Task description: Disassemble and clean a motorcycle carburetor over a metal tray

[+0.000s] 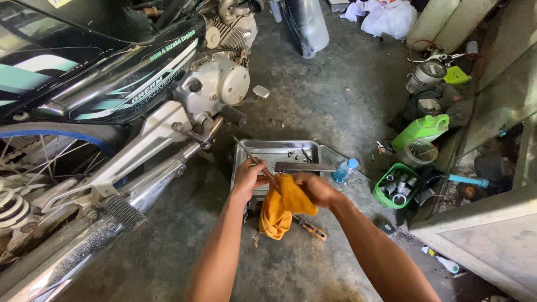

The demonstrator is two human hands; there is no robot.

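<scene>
A thin metal rod (253, 158) is gripped by the left hand (248, 178), fingers clamped on it. An orange cloth (281, 208) is pinched around the rod's lower end by the right hand (317, 188), just in front of a metal tray (277, 150) on the floor

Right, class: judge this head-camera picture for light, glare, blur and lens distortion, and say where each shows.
Head view: even daylight on the concrete floor; bright glare on the motorcycle's chrome exhaust and the metal tray; the white wall at right looks washed out; edges bow from the wide lens; the hands and yellow cloth stay sharp.
</scene>
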